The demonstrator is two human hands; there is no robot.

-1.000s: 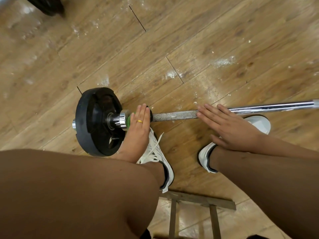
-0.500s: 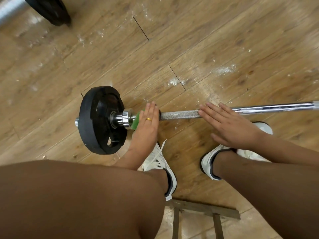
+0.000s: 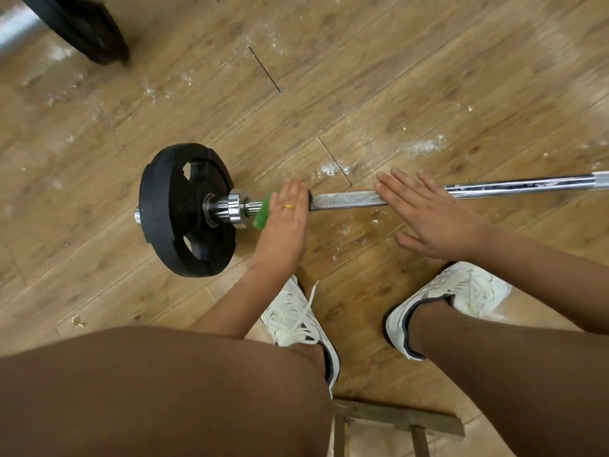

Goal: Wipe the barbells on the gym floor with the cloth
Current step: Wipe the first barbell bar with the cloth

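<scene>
Our left hand (image 3: 283,222), fingers flat, presses the green cloth (image 3: 263,215) onto the barbell (image 3: 346,199) lying on the wooden floor (image 3: 428,77), beside its left plate (image 3: 178,209); our right hand (image 3: 435,219) rests straight-fingered further right.

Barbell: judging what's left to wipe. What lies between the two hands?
Head view: only bare rough bar between the left hand, on the green cloth, and the right hand.

1. Site: a gym floor.
2. Barbell (image 3: 346,199) lies on the floor, with a black plate (image 3: 171,206) on its end.
3. Second plate (image 3: 85,28) at top left, beside a metal bar; partly out of view.
4. Wood-plank floor (image 3: 428,77) is dusted with white powder (image 3: 425,146).
5. Person wears white trainers (image 3: 296,321).
</scene>
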